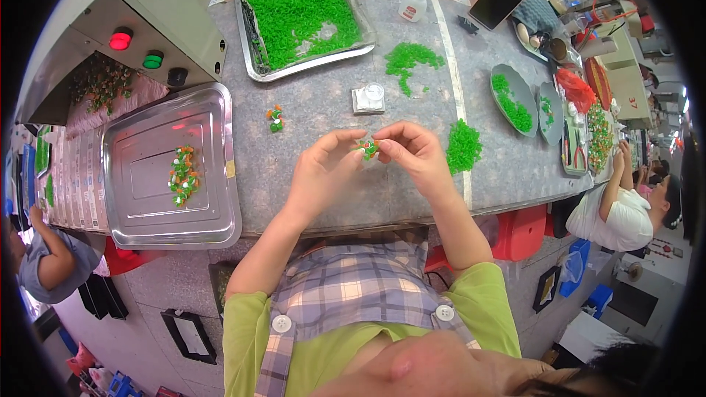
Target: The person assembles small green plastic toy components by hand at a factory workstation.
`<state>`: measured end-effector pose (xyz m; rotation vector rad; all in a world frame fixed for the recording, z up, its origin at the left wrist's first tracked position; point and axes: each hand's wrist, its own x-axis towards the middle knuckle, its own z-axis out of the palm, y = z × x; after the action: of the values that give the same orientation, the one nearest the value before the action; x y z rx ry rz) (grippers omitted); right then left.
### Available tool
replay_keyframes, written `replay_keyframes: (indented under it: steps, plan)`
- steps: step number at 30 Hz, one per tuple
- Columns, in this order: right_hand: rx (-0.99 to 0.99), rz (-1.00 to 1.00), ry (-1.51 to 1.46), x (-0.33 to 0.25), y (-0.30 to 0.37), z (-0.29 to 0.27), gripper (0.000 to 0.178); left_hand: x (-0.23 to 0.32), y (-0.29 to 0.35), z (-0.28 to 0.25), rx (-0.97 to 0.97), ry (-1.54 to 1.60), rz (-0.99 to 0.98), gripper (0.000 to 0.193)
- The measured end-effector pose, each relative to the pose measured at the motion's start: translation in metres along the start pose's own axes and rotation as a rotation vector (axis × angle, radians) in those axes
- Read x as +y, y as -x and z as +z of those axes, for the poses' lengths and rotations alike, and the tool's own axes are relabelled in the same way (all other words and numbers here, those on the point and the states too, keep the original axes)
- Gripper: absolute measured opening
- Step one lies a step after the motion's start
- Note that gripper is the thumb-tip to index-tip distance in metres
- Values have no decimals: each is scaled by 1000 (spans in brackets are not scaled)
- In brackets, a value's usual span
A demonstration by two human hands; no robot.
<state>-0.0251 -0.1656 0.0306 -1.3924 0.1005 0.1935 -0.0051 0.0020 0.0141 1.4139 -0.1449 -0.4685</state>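
A small green plastic figure (368, 148) with white and orange parts sits between my two hands above the table. My left hand (323, 169) pinches it from the left with thumb and forefinger. From the right, the bent fingers of my right hand (418, 156) close on its other side. A similar figure (276, 119) lies on the table left of my hands. Farther left, a metal tray (140, 209) carries a cluster of green, white and orange figures (183, 176). Right of my hands lies a pile of small green pieces (463, 147).
A tray of green pieces (301, 11) stands at the back, near a white bottle (412, 7) and a small white container (368, 97). Grey dishes (513, 101) sit at the right. A machine housing (132, 22) with coloured buttons overhangs the left. Co-workers sit at both sides.
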Motion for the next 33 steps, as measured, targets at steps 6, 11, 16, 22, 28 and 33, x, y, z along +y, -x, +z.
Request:
replay_keyframes:
  steps: [6, 11, 16, 22, 28, 33]
  plan:
    - [-20, 7, -66, 2, 4, 0, 12, 7, 4, 0, 14, 117, -42, 19]
    - [179, -161, 324, 2, 3, -32, 11, 7, 8, -38, 101, -128, 146, 16]
    - [225, -8, 903, -16, 22, -90, 5, 22, 41, -133, 399, -230, 89, 13]
    - [51, -66, 1256, -21, 34, -88, 10, 10, 61, -188, 487, -478, -29, 16]
    - [1, -110, 1381, -14, 32, -81, 10, 32, 49, -174, 702, -1150, 123, 14]
    - [29, -140, 1304, -22, 31, -68, 9, 32, 3, -117, 311, -1035, 282, 16]
